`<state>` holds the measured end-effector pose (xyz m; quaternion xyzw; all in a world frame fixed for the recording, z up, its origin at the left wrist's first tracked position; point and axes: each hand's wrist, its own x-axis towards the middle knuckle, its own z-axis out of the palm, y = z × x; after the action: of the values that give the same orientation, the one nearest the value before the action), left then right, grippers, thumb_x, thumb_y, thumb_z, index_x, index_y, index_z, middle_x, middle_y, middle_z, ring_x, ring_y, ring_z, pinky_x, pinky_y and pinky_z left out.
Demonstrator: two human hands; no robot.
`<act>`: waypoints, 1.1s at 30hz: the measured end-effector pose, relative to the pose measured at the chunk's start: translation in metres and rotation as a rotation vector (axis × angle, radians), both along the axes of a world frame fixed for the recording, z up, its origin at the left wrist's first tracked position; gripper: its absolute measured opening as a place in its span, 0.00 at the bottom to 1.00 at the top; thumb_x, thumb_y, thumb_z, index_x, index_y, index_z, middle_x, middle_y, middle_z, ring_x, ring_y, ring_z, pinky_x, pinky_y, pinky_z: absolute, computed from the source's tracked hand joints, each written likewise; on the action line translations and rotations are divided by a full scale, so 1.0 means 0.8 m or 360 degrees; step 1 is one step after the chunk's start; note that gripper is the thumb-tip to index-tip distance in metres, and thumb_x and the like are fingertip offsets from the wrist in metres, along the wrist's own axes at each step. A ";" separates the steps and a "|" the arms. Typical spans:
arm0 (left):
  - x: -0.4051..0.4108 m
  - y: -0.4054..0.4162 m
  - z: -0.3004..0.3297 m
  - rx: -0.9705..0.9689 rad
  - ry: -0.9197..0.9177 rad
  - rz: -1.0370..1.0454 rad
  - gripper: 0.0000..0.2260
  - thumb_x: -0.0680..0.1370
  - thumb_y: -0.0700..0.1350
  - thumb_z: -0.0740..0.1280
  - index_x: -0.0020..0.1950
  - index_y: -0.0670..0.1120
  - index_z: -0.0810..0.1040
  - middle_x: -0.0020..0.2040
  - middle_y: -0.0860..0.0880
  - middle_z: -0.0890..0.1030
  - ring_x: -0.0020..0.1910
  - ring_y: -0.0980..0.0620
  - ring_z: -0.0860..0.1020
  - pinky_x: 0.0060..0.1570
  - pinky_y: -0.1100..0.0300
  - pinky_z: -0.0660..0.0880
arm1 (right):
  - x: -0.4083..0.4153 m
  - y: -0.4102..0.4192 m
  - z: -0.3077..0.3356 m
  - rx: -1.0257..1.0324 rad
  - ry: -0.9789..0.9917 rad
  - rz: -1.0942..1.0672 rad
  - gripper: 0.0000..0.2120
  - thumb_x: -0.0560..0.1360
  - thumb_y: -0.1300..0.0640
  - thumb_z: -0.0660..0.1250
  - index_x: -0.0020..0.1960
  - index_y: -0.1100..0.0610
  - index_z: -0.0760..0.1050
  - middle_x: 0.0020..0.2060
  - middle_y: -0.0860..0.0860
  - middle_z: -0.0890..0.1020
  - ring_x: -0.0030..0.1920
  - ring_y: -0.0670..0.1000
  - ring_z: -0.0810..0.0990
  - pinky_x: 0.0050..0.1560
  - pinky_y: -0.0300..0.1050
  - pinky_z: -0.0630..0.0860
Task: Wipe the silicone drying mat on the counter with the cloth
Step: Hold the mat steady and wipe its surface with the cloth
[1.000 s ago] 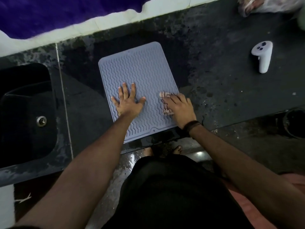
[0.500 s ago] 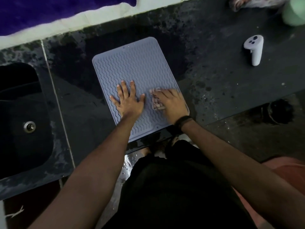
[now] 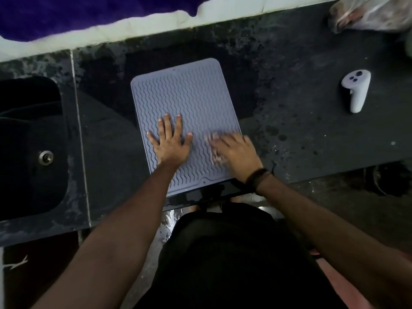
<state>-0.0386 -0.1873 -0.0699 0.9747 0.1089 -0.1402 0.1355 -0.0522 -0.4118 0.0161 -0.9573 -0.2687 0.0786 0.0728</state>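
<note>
A grey-blue silicone drying mat (image 3: 191, 97) with wavy ridges lies on the dark wet counter (image 3: 301, 121). My left hand (image 3: 170, 141) presses flat on the mat's near left part, fingers spread. My right hand (image 3: 236, 152) rests on the mat's near right part and holds a small pale cloth (image 3: 215, 150) down against the ridges. The cloth shows only at the left of my fingers and is blurred. A dark band sits on my right wrist.
A black sink (image 3: 33, 141) with a metal drain (image 3: 46, 157) lies left of the mat. A white hand controller (image 3: 356, 91) lies on the counter to the right. A crumpled plastic bag (image 3: 365, 14) sits at the far right corner. The counter's front edge runs just below the mat.
My right hand with the cloth has slid over the mat's near right part, first left and then back right, and is blurred. My left hand stays pressed in place.
</note>
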 end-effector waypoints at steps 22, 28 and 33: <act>0.003 -0.001 0.000 0.0014 0.0022 0.0043 0.32 0.80 0.69 0.41 0.81 0.61 0.37 0.82 0.51 0.36 0.81 0.48 0.36 0.73 0.35 0.31 | -0.005 -0.006 -0.002 0.0136 0.0091 -0.0070 0.32 0.68 0.63 0.66 0.70 0.49 0.67 0.64 0.47 0.75 0.62 0.54 0.70 0.56 0.50 0.67; 0.002 -0.001 -0.003 0.0011 -0.0004 0.0058 0.31 0.81 0.68 0.42 0.81 0.61 0.38 0.83 0.51 0.37 0.81 0.48 0.37 0.74 0.35 0.32 | -0.026 0.019 -0.024 -0.0111 0.0205 0.0099 0.26 0.74 0.58 0.55 0.72 0.52 0.66 0.68 0.51 0.71 0.68 0.57 0.68 0.66 0.54 0.65; 0.000 -0.004 -0.001 -0.0006 -0.0045 0.0061 0.31 0.82 0.67 0.44 0.82 0.60 0.40 0.83 0.49 0.39 0.82 0.47 0.38 0.74 0.35 0.33 | -0.072 -0.034 -0.018 -0.0178 0.0313 0.0249 0.28 0.71 0.60 0.55 0.71 0.51 0.68 0.67 0.51 0.72 0.67 0.57 0.69 0.65 0.54 0.67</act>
<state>-0.0383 -0.1903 -0.0710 0.9741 0.1253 -0.1239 0.1414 -0.1097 -0.4390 0.0015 -0.9236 -0.3293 0.1924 0.0391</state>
